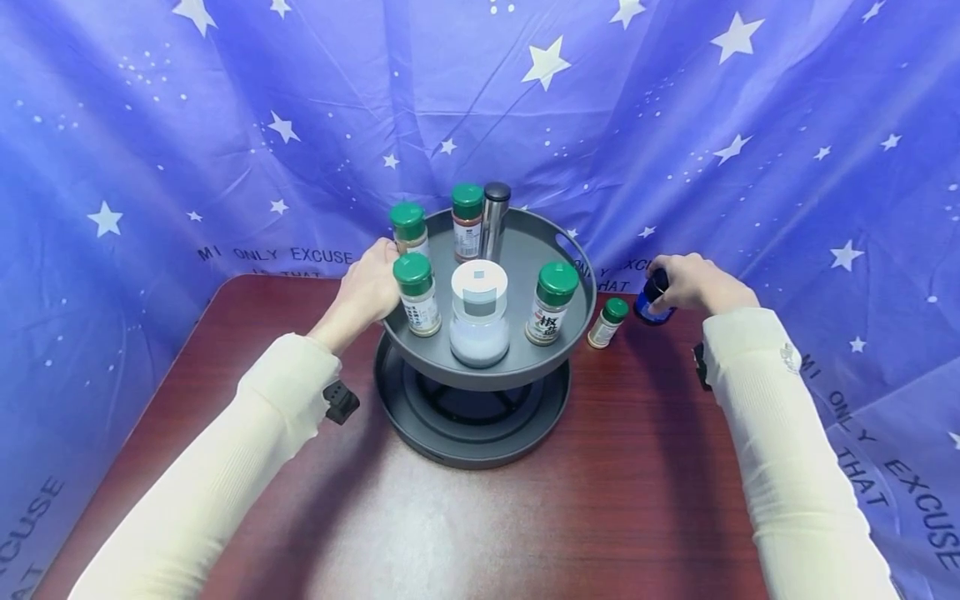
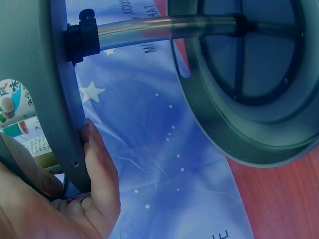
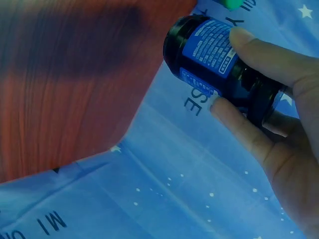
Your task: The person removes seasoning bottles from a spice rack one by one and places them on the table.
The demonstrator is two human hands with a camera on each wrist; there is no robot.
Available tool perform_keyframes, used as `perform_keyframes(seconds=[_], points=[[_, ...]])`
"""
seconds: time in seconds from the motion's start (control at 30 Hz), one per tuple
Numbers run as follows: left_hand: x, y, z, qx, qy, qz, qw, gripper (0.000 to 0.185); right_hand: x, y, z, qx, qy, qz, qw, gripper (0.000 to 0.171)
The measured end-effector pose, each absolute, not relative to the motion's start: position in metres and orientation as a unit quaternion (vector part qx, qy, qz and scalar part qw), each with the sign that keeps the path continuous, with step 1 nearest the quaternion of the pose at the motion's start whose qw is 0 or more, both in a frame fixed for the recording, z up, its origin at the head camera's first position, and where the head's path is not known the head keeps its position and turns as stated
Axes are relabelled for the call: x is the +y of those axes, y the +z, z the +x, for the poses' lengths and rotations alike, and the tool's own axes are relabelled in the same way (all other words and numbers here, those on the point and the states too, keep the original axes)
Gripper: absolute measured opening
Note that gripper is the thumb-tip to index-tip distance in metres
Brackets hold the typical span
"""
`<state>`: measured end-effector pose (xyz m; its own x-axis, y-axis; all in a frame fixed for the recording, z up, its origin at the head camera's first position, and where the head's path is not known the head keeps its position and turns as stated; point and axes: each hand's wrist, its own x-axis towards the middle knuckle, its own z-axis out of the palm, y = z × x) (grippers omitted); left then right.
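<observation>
My left hand (image 1: pixel 369 283) grips the rim of the upper tray (image 1: pixel 525 250) of a grey two-tier rack. In the left wrist view, its fingers (image 2: pixel 102 174) curl around the rim at a cut-out. My right hand (image 1: pixel 696 279) holds a dark bottle (image 3: pixel 209 55) with a blue label, to the rack's right; whether its base touches the table cannot be told. Green-capped spice jars (image 1: pixel 551 308) stand on the upper tray. Among them are a white-lidded clear jar (image 1: pixel 480 337) with white contents and a silver cylinder (image 1: pixel 492 225) with a black top.
A smaller green-capped jar (image 1: pixel 606 325) stands on the reddish-brown table (image 1: pixel 622 467), between the rack and the dark bottle. Below the upper tray is the lower tray (image 1: pixel 468 457), joined by a post (image 2: pixel 164 28). A blue star-printed curtain (image 1: pixel 330 125) hangs closely behind and beside the table.
</observation>
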<state>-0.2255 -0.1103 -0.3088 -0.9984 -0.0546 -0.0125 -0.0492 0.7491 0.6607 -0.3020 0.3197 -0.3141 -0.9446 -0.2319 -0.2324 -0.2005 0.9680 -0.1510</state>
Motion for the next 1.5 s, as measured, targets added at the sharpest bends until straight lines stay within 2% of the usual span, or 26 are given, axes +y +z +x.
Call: perform_keyframes(seconds=[0.6, 1.13, 1.5], points=[[-0.109, -0.308, -0.225, -0.936, -0.35, 0.027, -0.001, 0.053, 0.323, -0.355, -0.297, 0.987, -0.067, -0.082, 0.124, 0.067], [-0.111, -0.307, -0.225, -0.934, -0.355, 0.027, -0.004, 0.053, 0.318, -0.37, -0.296, 0.985, -0.07, -0.09, 0.131, 0.065], [-0.111, -0.306, -0.227, -0.936, -0.351, 0.026, -0.005, 0.052, 0.318, -0.378, -0.294, 0.984, -0.071, -0.09, 0.135, 0.072]])
